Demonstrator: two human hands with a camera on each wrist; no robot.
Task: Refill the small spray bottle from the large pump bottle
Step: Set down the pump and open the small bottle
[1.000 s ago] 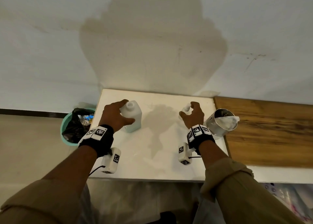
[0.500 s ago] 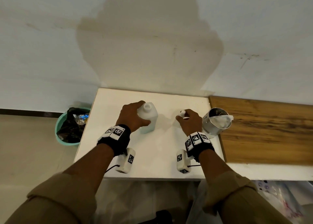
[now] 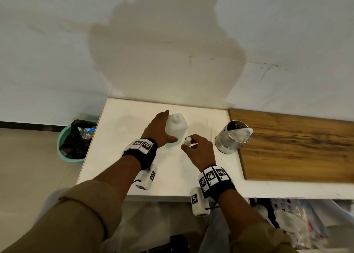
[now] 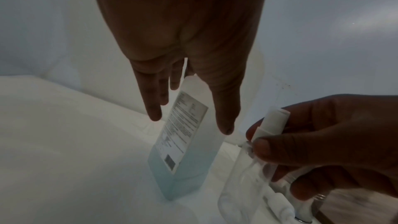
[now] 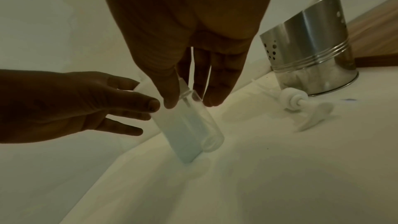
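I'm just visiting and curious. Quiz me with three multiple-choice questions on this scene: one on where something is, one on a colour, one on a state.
1. Where does the pump head lie?
A on the floor
B on the table by the metal cup
C inside the cup

2. What colour is the large bottle's liquid?
A red
B yellow
C pale blue

3. The small spray bottle is:
A pinched by the right hand
B lying on the floor
C inside the cup

Answers:
1. B, the right wrist view shows it beside the cup.
2. C, blue tints the bottle's lower part.
3. A, fingers pinch its top.
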